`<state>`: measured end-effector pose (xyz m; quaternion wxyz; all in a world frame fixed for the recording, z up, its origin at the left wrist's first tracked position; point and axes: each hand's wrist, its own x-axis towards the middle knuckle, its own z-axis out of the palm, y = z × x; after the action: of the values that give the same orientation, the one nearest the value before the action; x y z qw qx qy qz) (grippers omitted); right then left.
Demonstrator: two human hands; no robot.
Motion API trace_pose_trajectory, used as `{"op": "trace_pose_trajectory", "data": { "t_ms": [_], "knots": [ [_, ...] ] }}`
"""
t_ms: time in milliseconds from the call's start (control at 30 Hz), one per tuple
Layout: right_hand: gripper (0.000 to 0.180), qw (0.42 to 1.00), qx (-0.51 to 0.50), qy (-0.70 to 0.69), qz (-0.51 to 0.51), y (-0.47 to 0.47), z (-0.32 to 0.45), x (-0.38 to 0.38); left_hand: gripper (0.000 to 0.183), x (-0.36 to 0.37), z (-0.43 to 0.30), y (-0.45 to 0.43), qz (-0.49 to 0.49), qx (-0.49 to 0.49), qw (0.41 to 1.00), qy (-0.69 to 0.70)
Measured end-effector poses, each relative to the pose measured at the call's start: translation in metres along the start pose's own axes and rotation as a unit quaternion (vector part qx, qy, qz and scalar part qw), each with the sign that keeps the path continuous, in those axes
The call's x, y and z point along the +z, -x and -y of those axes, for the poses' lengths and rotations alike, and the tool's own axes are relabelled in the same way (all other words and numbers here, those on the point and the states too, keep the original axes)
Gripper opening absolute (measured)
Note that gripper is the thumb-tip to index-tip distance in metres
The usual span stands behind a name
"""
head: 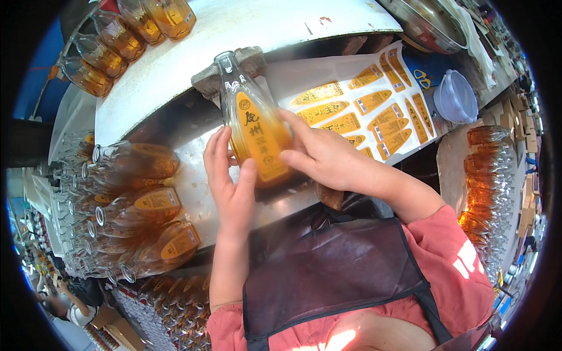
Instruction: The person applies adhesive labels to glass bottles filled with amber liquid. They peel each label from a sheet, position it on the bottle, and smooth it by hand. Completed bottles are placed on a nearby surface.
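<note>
A clear glass bottle (pixel 228 83) with an amber-tinted lower body lies tilted before me, its neck pointing away. A long pointed yellow label (pixel 259 140) bearing dark writing runs along its front. My left hand (pixel 230 175) holds the bottle's left side, fingers along the glass and thumb near the label's lower edge. From the other side my right hand (pixel 322 153) grips the body, with its thumb by the label's lower right. A grey cloth-like pad (pixel 206 81) lies behind the neck. To the right spreads a white backing sheet (pixel 386 151) with several yellow labels (pixel 325 112).
Labelled bottles (pixel 158 202) lie stacked at left. More amber bottles (pixel 105 57) are on the white board (pixel 263 17) at upper left and in a row (pixel 483 175) at right. A bucket (pixel 456 96), yellow-handled scissors (pixel 421 79) and a metal basin (pixel 430 22) occupy the upper right. A person (pixel 79 307) is at lower left.
</note>
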<state>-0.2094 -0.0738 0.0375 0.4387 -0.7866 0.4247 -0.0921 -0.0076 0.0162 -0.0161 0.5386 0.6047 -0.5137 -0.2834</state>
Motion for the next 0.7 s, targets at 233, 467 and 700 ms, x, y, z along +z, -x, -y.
{"op": "trace_pose_trajectory", "data": {
  "t_ms": [233,467,700],
  "knots": [
    [0.086,0.999,0.014,0.042,-0.021,0.004,0.012,0.007,0.07,0.008,0.0,-0.002,-0.023,0.01,1.0,0.012],
    [0.089,0.999,0.026,0.043,-0.011,0.004,0.014,0.004,0.064,0.006,0.003,-0.001,-0.02,0.016,1.0,0.01],
    [0.09,0.999,0.023,0.033,-0.004,0.004,0.013,0.002,0.056,0.0,0.008,-0.003,-0.008,-0.001,0.997,0.075]
  ]
}}
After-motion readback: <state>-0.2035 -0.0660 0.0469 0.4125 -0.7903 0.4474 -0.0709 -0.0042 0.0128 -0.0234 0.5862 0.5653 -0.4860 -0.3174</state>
